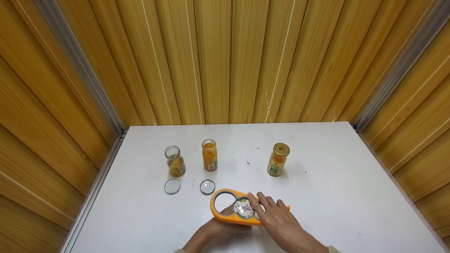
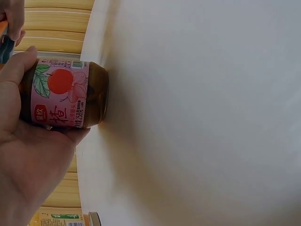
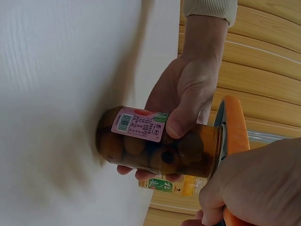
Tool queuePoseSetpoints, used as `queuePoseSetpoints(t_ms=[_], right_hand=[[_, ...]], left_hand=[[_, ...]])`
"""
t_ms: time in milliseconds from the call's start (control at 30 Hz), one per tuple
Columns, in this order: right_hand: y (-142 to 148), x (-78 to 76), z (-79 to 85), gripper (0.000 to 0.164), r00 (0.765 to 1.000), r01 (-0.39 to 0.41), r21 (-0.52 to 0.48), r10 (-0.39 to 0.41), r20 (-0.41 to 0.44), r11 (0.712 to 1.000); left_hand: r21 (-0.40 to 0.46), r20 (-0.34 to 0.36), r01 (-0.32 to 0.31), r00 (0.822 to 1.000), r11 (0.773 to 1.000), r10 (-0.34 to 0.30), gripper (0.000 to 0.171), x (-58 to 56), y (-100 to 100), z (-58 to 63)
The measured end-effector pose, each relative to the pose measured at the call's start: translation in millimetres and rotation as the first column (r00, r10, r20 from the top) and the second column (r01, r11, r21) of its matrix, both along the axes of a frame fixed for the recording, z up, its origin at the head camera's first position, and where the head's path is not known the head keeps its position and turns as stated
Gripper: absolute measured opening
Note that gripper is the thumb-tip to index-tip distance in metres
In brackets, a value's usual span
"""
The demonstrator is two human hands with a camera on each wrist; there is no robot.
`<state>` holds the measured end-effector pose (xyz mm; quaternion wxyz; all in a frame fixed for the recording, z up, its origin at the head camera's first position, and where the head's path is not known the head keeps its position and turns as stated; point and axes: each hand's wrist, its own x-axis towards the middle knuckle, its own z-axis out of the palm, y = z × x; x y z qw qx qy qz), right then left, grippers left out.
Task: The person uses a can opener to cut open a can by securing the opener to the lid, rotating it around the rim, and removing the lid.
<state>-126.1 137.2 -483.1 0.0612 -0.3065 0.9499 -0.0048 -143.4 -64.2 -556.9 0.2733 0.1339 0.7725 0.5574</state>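
Head view: a wood-grain wall [image 1: 197, 63] is being seen behind and on both sides of the work, and a white table [image 1: 337, 203] is being enclosed by it. Over the table's near part, an orange opener [image 1: 239, 220] is being gripped by the right hand [image 1: 281, 219]; its fingers are being spread slightly at the knuckles in that view, while in the right wrist view they are being clamped round the opener, their tips being partly hidden. Beneath the opener, a pink-labelled jar [image 2: 66, 94] is being held roughly upright by the left hand [image 2: 35, 160], whose fingers and thumb are being curled firmly round its body. The jar's top is being met by the opener; whether its base is being touched by the table cannot be told. Farther back, a gold-capped jar [image 1: 277, 160] is being left standing on the right, well apart from an amber-filled jar [image 1: 210, 156] and a half-filled jar [image 1: 175, 165], both being shown uncapped and near each other on the left. Just in front of these, a right-hand lid [image 1: 207, 186] and a left-hand lid [image 1: 172, 186] are being supported flat by the table.
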Motion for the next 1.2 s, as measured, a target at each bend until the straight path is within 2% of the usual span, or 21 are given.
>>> queuePoseSetpoints(t_ms=[100, 233, 333, 467, 600, 833, 1033, 1100, 1200], right_hand=[[-2, 1.1, -0.8, 0.092, 0.999, 0.031, 0.019, -0.030, -0.043, 0.999], [-3, 3.5, -5.5, 0.094, 0.987, 0.090, 0.012, -0.088, -0.137, 0.996], [-1, 4.2, -9.3, 0.091, 0.977, 0.132, -0.004, -0.131, -0.167, 0.991], [-2, 2.7, -10.1, 0.076, 0.968, 0.193, 0.000, -0.191, -0.163, 0.981], [-8, 4.2, -8.6, 0.067, 0.959, 0.254, 0.020, -0.250, -0.133, 0.967], [-20, 12.8, -6.3, 0.045, 0.934, 0.347, -0.015, -0.347, -0.082, 0.938], [-27, 17.6, -4.6, 0.039, 0.915, 0.398, -0.013, -0.398, -0.063, 0.917], [-28, 19.0, -4.6, 0.038, 0.913, 0.398, -0.020, -0.399, -0.081, 0.917], [-28, 20.5, -5.5, 0.036, 0.908, 0.393, -0.040, -0.394, -0.143, 0.919]], left_hand=[[-0.005, 0.032, -0.023, 0.999, 1.000, 0.023, 0.068, 1.6, 1, -0.9], [0.033, 0.084, -0.127, 0.989, 0.991, 0.123, 0.066, 8.3, 6, -5.5], [0.061, 0.139, -0.211, 0.970, 0.976, 0.201, 0.068, 13.0, 13, -7.0], [0.069, 0.211, -0.283, 0.941, 0.957, 0.263, 0.067, 14.9, 20, -6.4], [0.064, 0.234, -0.299, 0.932, 0.952, 0.277, 0.068, 15.7, 21, -7.2], [0.033, 0.138, -0.239, 0.963, 0.971, 0.232, 0.063, 10.2, 17, -7.5], [0.026, 0.073, -0.199, 0.978, 0.980, 0.196, 0.057, 6.9, 14, -7.8], [0.033, 0.025, -0.186, 0.982, 0.982, 0.185, 0.060, 6.3, 15, -8.5], [0.059, -0.090, -0.170, 0.980, 0.984, 0.175, 0.067, 6.2, 16, -10.2]])
